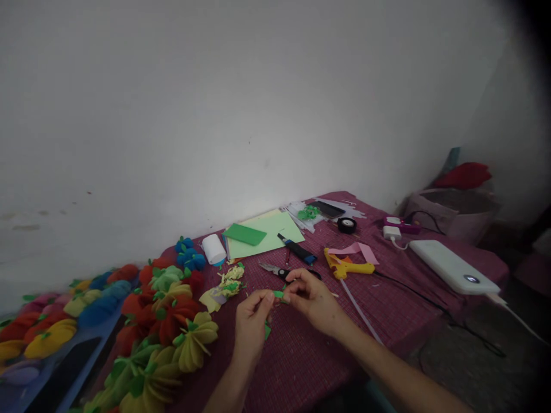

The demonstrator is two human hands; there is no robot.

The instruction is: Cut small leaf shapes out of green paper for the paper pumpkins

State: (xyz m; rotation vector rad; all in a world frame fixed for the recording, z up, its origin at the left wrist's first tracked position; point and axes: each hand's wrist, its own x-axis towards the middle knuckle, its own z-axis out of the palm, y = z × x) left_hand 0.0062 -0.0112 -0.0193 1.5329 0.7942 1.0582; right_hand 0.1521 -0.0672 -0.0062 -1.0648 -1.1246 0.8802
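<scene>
Green paper scrap (pixel 279 294) is being pinched between left hand (pixel 252 321) and right hand (pixel 312 298), fingers closed on it (shaping, seemingly); scissors (pixel 282 271) are lying just beyond, likely needed next.

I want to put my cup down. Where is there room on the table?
Bare cloth lies near the front edge, below the right hand and left of the glue stick. Another bare strip runs between the yellow glue gun and the white power bank, though a black cord crosses it. The left side is crowded with paper flowers; scissors and scraps fill the middle.
</scene>
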